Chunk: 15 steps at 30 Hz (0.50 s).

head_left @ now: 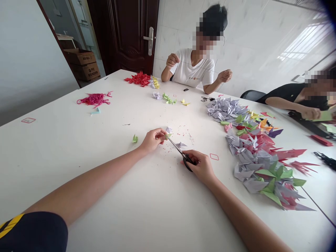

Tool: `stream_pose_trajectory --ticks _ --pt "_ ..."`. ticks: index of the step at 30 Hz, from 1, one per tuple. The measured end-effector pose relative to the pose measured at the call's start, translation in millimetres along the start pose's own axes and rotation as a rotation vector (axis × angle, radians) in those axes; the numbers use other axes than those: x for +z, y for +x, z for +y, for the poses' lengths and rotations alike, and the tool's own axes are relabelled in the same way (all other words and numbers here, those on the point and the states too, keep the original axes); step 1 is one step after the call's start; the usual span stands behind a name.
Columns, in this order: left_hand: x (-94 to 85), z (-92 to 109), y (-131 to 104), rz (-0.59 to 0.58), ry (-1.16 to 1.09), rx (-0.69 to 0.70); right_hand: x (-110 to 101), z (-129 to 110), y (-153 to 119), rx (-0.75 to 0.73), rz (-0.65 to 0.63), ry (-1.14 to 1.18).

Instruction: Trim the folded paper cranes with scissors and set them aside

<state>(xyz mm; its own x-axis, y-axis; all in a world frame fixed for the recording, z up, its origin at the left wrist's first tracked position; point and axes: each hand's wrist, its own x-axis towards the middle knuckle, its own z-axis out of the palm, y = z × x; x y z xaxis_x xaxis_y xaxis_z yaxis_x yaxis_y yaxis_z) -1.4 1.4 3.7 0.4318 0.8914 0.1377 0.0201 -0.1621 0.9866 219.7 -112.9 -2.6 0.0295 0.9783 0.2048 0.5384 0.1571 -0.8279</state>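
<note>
Pinching a small green folded-paper piece (169, 135) between the fingertips of the left grip (153, 140), over the counter (147, 203), and holding black-handled scissors (184, 155) with the curled fingers of the right grip (201, 165), blades toward that piece. With a pale lilac paper crane (181, 144) near the blades, a green paper crane (134, 139) left of the left grip, and a heap of mixed-colour paper cranes (262, 154) to the right.

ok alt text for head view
A person's left hand pinches light green folded paper at the tips of black-handled metal scissors in the right hand, over a white table. Grey, pink and green folded-paper shapes are heaped right; another person in white is opposite.
</note>
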Motion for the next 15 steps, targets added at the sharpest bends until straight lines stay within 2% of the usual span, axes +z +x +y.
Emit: stream_pose_trajectory --ticks 15 --pt "0.1 2.6 -1.1 -0.002 0.011 0.007 -0.3 0.6 -0.2 -0.011 0.003 -0.014"
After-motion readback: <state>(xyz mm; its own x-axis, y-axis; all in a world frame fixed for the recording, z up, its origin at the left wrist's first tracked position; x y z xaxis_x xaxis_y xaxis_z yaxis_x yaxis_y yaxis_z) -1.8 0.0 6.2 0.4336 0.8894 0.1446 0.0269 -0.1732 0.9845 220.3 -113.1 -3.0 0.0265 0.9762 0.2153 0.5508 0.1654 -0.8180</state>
